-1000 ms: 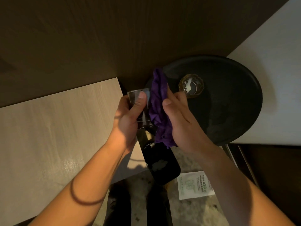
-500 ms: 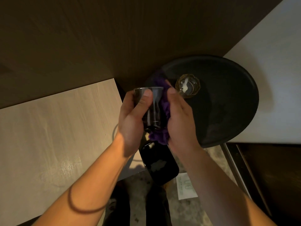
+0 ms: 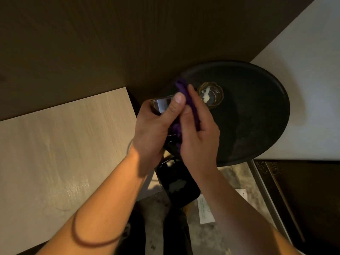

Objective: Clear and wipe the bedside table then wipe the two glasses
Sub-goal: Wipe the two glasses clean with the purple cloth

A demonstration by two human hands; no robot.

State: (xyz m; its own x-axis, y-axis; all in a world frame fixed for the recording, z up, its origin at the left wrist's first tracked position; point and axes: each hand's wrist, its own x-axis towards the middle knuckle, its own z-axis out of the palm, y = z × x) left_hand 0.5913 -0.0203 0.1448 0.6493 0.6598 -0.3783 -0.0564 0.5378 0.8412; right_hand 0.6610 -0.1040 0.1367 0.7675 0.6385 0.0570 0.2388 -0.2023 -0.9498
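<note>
My left hand grips a clear drinking glass, its rim tilted toward the upper left and its lower part hidden by my fingers. My right hand presses a purple cloth against the right side of that glass. A second, faceted glass stands upright on the round black bedside table, just right of my right fingertips and apart from them.
A light wooden surface lies to the left, a dark wooden wall behind. A white bed surface fills the right. Below my hands sit a black object and a paper card on the floor.
The glass turned in my left hand and now tilts up-left. My right hand with the cloth shifted from wrapping the glass's side to rubbing along it; the cloth's tip sticks up again.
</note>
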